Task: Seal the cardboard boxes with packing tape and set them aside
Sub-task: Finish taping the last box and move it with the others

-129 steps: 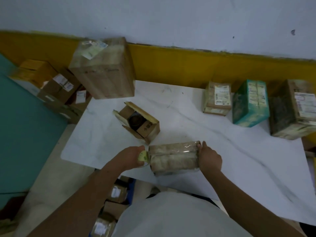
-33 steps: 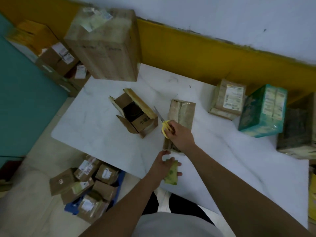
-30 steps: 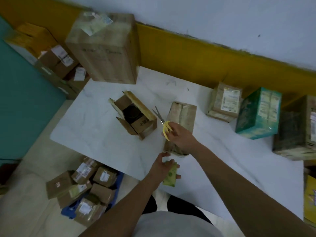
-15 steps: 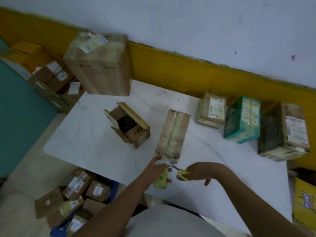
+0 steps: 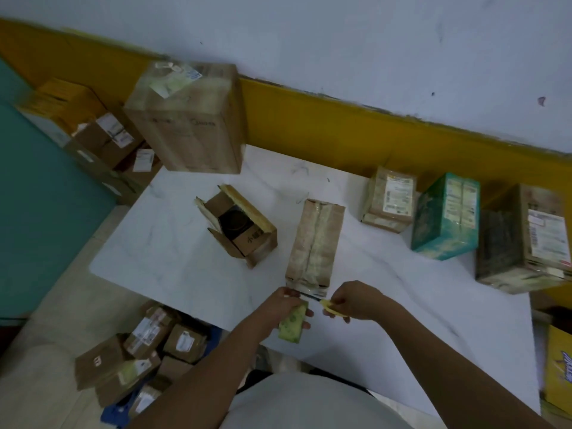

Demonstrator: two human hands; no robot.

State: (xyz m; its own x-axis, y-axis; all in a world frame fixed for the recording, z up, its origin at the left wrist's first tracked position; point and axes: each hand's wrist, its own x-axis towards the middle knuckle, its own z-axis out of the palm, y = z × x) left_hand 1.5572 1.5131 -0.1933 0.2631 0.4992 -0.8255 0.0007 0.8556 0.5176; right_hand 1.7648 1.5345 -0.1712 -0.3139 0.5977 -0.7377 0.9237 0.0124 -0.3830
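On white table (image 5: 173, 243), near edge: long taped box (image 5: 315, 243), lying flat. Left hand (image 5: 283, 305) grasps green tape roll (image 5: 291, 328) at its near end; right hand (image 5: 356, 300) grips yellow-handled scissors (image 5: 331, 308) beside the roll.

Cardboard boxes and tape roll (image 5: 292, 325), white table (image 5: 173, 243).
Long box (image 5: 315, 243), taped lengthwise, lies flat; small box (image 5: 241, 227) just left, on its side, flaps open; green tape roll off the long box's near end.
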